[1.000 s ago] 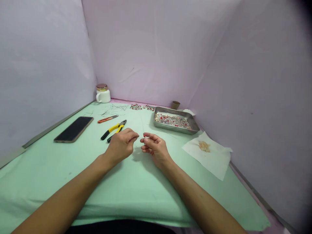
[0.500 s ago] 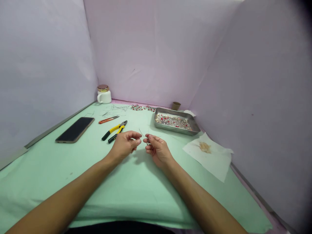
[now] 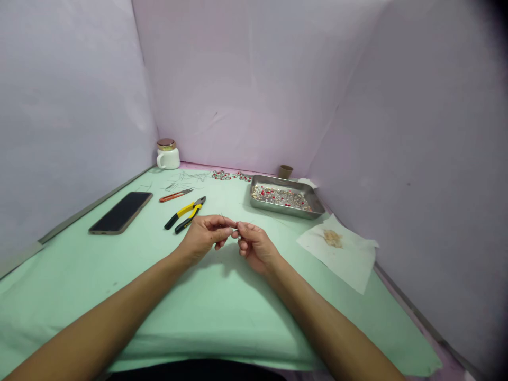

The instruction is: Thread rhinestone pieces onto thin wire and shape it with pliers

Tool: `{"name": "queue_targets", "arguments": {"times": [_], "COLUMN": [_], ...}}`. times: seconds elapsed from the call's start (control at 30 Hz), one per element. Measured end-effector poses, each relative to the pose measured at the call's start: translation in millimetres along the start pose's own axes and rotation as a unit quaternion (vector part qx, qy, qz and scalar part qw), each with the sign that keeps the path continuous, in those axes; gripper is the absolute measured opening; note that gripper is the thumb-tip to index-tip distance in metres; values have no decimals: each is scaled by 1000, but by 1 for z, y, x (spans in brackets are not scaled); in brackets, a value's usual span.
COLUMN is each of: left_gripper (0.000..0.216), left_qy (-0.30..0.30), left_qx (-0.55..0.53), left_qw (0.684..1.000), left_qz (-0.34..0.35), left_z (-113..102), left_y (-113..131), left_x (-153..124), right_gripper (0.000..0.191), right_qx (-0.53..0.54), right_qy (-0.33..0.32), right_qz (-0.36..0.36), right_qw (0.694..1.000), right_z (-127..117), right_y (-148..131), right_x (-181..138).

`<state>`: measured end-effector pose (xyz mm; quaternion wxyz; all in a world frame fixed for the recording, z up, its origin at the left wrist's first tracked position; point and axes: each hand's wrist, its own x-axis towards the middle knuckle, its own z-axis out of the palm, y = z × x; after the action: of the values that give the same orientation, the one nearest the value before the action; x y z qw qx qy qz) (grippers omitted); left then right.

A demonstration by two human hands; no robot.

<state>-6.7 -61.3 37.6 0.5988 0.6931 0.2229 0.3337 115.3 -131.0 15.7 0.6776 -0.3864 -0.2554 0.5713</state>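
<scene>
Just above the green cloth, my right hand (image 3: 257, 246) is closed, its thumb and forefinger pinching a small beaded wire piece (image 3: 239, 237). Mostly the fingers cover that piece; a silvery bit shows below them. My left hand (image 3: 204, 235) meets it fingertip to fingertip, thumb and forefinger drawn together at the piece's thin wire (image 3: 223, 216). How the left fingertips grip the wire is too small to see clearly. Beyond my left hand lie yellow-and-black pliers (image 3: 186, 214) and orange thread snips (image 3: 175, 196).
A metal tray (image 3: 286, 210) of clear and red beads stands at the back right. Beaded pieces (image 3: 221, 175) and loose wires (image 3: 186, 180) lie at the back. A phone (image 3: 121, 212) and lidded white mug (image 3: 168, 157) are left; white paper (image 3: 353, 264) and a small brown cup (image 3: 285, 171) are right.
My left hand has moved right, closing the small gap, and its fingertips now touch those of my right hand. The wire end that stood between them is now mostly behind the left forefinger.
</scene>
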Motion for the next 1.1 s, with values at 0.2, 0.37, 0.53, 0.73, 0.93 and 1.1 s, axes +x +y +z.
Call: {"name": "queue_targets", "arguments": {"times": [0.2,0.37,0.53,0.73,0.93,1.1], "left_gripper": [7,7,6,7,10,15], "left_qy": [25,74,123,107,70,75], "left_qx": [43,72,84,87,87,126], "left_qw": [998,991,984,987,991,986], "left_qz": [49,84,99,88,73,77], "left_z": [3,7,10,9,2,3], "left_y": [8,6,-3,2,6,10], "left_x": [-3,-5,-5,-5,-4,-6], "right_gripper": [24,24,23,23,37,29], "right_qx": [-18,-22,-8,-45,-107,-125], "right_qy": [10,4,9,-8,-12,9], "right_qz": [-8,-18,-25,-52,-77,-77], "right_qw": [1000,1000,1000,998,991,989], "right_z": [-1,1,3,1,1,3], "right_y": [2,2,3,4,1,2], "right_x": [0,-1,-1,-1,-3,-4]}}
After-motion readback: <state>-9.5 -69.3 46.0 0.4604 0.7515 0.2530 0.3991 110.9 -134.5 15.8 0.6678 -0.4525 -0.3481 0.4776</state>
